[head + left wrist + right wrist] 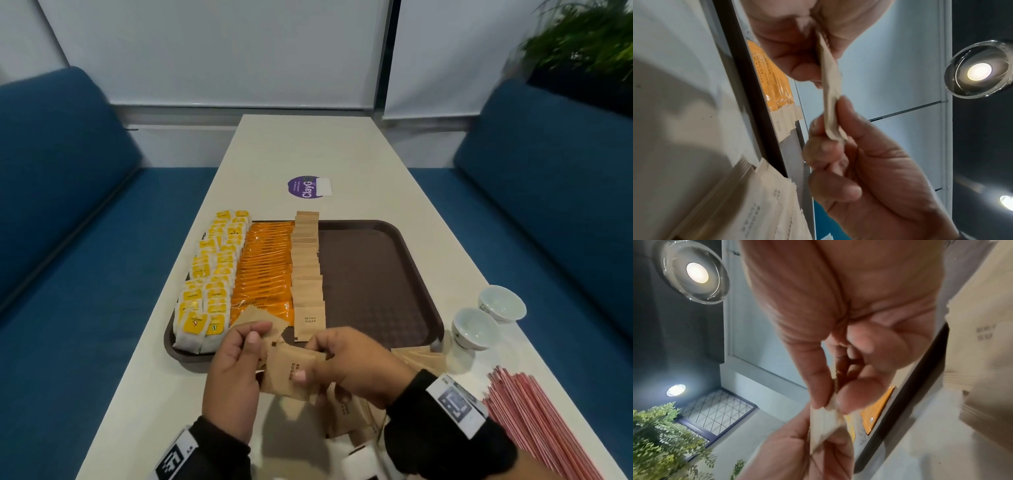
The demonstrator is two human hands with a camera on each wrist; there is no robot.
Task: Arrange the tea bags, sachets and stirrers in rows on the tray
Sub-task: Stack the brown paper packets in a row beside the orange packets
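Both hands [294, 370] pinch brown sugar sachets [293, 375]; two cups [488, 317], one tray [376, 274].

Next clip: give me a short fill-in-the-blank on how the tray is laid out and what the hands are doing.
1. On the tray, the row between the yellow tea bags and the brown sugar sachets is coloured ____.
2. The left hand and right hand together hold sachets printed with the words ____.
3. The red stirrers lie on the ____, not on the tray.
4. Beside the tray's right edge stand ____ white cups.

Missing words: orange; brown sugar; table; two
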